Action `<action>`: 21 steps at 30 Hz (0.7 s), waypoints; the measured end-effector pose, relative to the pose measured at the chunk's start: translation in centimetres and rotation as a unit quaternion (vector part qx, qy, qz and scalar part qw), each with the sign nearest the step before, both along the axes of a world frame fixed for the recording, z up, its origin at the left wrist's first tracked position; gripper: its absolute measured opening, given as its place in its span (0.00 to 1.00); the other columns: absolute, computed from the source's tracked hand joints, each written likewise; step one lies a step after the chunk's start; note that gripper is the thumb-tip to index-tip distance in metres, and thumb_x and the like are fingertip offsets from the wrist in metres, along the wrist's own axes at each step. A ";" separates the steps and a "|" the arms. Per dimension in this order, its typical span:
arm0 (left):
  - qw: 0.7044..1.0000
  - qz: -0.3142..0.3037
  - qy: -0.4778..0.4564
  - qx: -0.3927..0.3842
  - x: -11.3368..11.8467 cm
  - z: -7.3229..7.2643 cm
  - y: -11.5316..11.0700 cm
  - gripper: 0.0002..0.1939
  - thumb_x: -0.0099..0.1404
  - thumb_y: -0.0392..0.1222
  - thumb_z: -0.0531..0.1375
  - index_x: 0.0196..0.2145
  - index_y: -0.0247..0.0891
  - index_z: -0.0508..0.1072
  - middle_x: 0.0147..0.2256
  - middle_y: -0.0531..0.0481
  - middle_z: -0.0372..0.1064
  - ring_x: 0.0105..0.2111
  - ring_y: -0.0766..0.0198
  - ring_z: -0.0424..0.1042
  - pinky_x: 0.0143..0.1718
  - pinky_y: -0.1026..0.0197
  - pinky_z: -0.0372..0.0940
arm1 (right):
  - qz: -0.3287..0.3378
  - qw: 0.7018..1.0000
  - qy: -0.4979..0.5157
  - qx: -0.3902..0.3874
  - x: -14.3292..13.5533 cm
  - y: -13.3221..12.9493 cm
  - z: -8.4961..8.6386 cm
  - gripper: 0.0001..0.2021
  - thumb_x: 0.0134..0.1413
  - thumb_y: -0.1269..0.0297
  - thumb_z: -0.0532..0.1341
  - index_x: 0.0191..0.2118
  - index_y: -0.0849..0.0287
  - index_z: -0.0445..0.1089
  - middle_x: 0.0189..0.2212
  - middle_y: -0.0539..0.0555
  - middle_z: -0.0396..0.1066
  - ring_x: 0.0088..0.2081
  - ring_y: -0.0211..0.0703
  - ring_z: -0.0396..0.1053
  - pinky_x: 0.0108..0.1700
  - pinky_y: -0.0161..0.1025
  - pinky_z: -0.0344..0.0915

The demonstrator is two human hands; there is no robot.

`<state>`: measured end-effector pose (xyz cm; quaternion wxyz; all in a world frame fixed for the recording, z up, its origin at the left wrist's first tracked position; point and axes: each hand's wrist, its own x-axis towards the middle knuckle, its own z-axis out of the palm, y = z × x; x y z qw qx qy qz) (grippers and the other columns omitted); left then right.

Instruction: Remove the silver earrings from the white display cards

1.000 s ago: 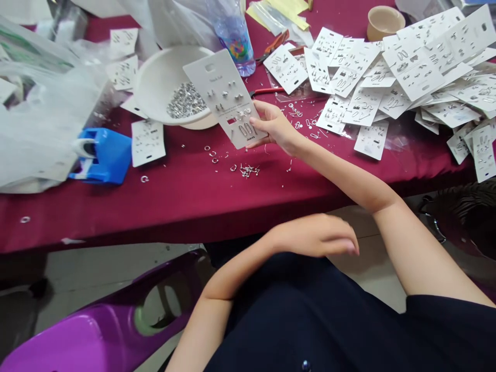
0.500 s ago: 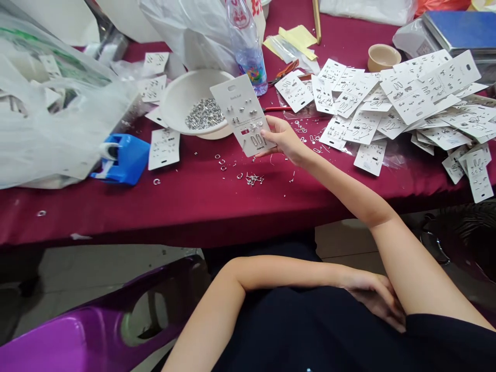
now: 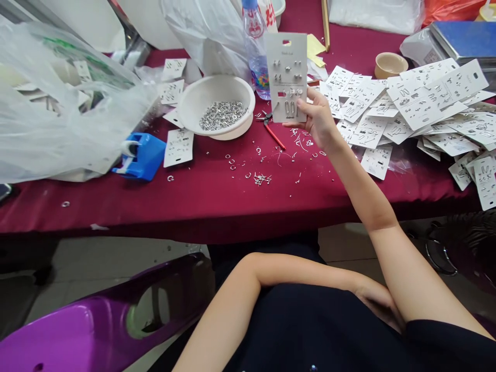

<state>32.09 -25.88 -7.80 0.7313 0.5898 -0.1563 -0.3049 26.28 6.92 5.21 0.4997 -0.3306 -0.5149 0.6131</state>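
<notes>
My right hand (image 3: 320, 116) grips a white earring card (image 3: 287, 77) by its lower right corner, thumb in front. The card stands nearly upright above the table, its printed side with small earrings facing me. My left hand (image 3: 380, 299) lies across my lap against the right upper arm, its fingers mostly hidden there. Below the card, red-handled pliers (image 3: 274, 135) rest on the cloth. Just left of them is a white bowl (image 3: 186, 111) of small metal pieces (image 3: 222, 114). A little pile of metal pins (image 3: 262, 179) lies nearer the table's front edge.
Many filled earring cards (image 3: 437, 111) are heaped at the right, by a small tan bowl (image 3: 391, 65). On the left are a blue tape dispenser (image 3: 144, 155) and a large plastic bag (image 3: 73, 124). Behind the card stands a plastic bottle (image 3: 256, 57). Loose rings dot the red tablecloth (image 3: 201, 196).
My right hand has moved right and up with the earring card, turning it from tilted to nearly upright. The pliers on the cloth now show more fully. My view has shifted slightly.
</notes>
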 end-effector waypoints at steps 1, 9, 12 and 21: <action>0.999 0.023 0.014 -0.017 -0.2 0.2 0.6 0.23 0.58 0.41 0.42 0.18 0.47 0.74 0.31 0.46 0.73 0.42 0.64 0.80 0.32 0.64 0.72 | -0.011 1.000 -0.009 0.006 0.4 0.1 0.3 0.27 0.42 0.51 0.68 0.48 0.52 0.63 0.44 0.53 0.74 0.55 0.51 0.71 0.53 0.52 0.77; 0.952 0.278 0.102 -0.084 -9.6 5.0 12.5 0.12 0.68 0.34 0.49 0.42 0.36 0.72 0.39 0.48 0.75 0.41 0.69 0.77 0.51 0.63 0.72 | -0.086 0.993 -0.003 0.081 3.6 0.6 2.2 0.22 0.50 0.49 0.64 0.50 0.49 0.65 0.50 0.50 0.74 0.57 0.46 0.69 0.52 0.45 0.75; 0.897 0.436 0.070 0.024 -13.6 8.8 16.9 0.13 0.69 0.32 0.50 0.46 0.33 0.71 0.40 0.44 0.75 0.38 0.69 0.76 0.46 0.60 0.74 | -0.083 0.991 0.012 0.102 4.1 1.2 2.0 0.22 0.52 0.51 0.64 0.51 0.51 0.65 0.49 0.49 0.74 0.60 0.43 0.66 0.56 0.44 0.72; 0.482 0.730 -0.026 0.485 -18.4 8.4 33.1 0.14 0.58 0.24 0.50 0.34 0.38 0.70 0.39 0.44 0.76 0.40 0.62 0.73 0.46 0.54 0.67 | -0.132 0.987 0.005 0.093 4.2 2.0 1.0 0.24 0.43 0.48 0.67 0.46 0.48 0.65 0.48 0.50 0.73 0.59 0.49 0.68 0.53 0.47 0.76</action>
